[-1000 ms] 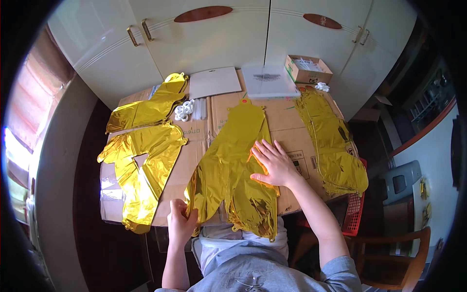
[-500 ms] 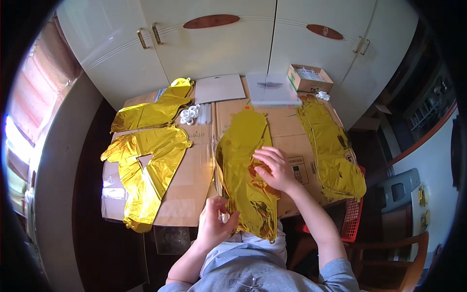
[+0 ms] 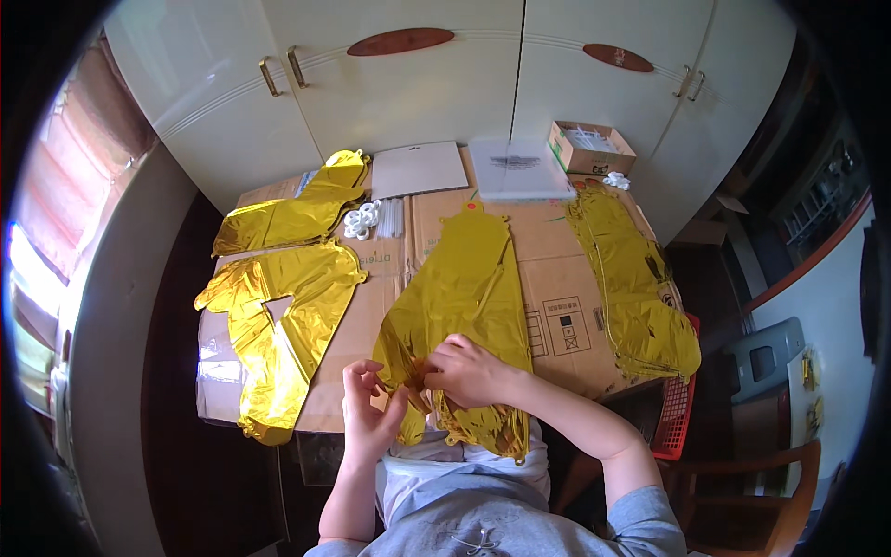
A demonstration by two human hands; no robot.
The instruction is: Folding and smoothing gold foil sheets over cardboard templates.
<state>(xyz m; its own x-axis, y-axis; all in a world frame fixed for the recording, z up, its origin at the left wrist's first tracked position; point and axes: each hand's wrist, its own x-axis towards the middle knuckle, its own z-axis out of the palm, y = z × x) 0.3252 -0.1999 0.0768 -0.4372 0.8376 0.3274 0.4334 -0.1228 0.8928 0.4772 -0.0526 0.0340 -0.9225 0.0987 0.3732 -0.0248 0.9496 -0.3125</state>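
Note:
A flat, uninflated gold foil balloon (image 3: 464, 288) lies down the middle of the cardboard-covered table, its crinkled lower end hanging over the near edge. My left hand (image 3: 368, 413) is curled at the balloon's lower left edge, thumb and fingertips against the foil. Just to its right, my right hand (image 3: 469, 373) is closed on a gathered fold, its fingertips partly hidden by the foil. Between the hands the sheet is creased and spread to the left.
More gold foil balloons lie flat at left (image 3: 292, 316) and right (image 3: 636, 288). Farther back are white rings (image 3: 362, 220), clear tubes (image 3: 393, 218), a grey board (image 3: 419, 169), a clear plastic sheet (image 3: 520, 172) and a small carton (image 3: 594, 148). A red basket (image 3: 676, 408) and wooden chair (image 3: 789, 492) stand at right.
My right hand has moved left and down to the balloon's lower left edge. My left hand has shifted left and slightly up. The foil's lower left part has been pulled outward.

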